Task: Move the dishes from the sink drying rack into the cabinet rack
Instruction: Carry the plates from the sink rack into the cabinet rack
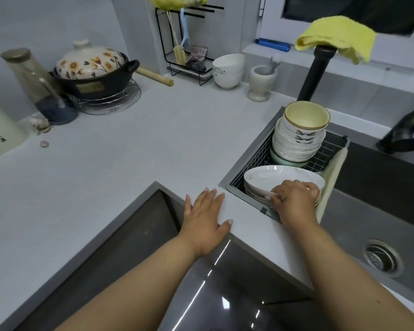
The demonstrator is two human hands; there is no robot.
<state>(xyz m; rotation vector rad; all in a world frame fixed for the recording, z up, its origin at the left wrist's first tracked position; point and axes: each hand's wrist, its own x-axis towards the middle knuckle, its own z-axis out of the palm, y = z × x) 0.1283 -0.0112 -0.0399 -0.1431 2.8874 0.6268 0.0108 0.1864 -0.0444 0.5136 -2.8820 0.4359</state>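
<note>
As right hand [295, 201] grips plate [282, 177] rim

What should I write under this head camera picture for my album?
Right hand grips the white plates in the sink drying rack; left hand rests flat on the counter.

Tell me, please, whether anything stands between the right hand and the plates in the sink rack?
Nothing visible does. The right hand already holds the near rim of the stacked plates in the sink rack. The bowl stack stands behind them, out of the way.
</note>
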